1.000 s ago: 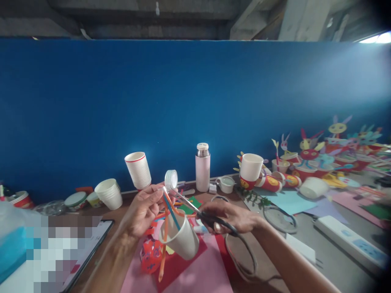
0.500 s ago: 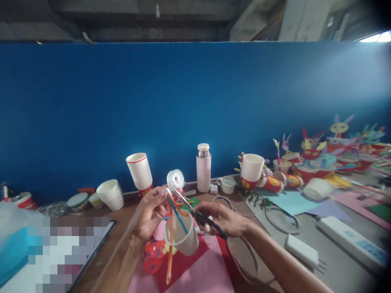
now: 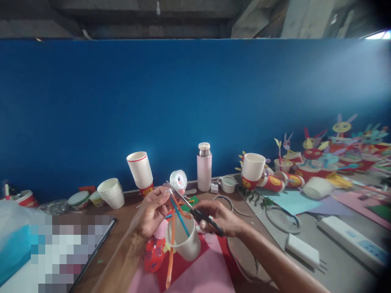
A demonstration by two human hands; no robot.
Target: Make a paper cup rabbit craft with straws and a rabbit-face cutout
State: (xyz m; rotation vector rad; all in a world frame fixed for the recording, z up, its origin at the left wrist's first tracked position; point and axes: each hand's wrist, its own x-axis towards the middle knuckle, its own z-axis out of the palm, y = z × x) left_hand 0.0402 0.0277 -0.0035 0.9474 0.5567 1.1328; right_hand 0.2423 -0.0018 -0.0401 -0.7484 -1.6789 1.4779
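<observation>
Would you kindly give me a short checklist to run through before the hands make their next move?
1. Scissors held in the right hand: ok.
2. Orange strip and blue strip pinched near their upper ends by the left hand: ok.
3. Left fingertips safely clear of the blades: cannot tell; they look very close.
4. Tape roll clear of the blades: cannot tell; it shows just behind them.
5. White cup resting firmly: cannot tell from this view.
6. Pink bottle upright and apart from the hands: ok.
</observation>
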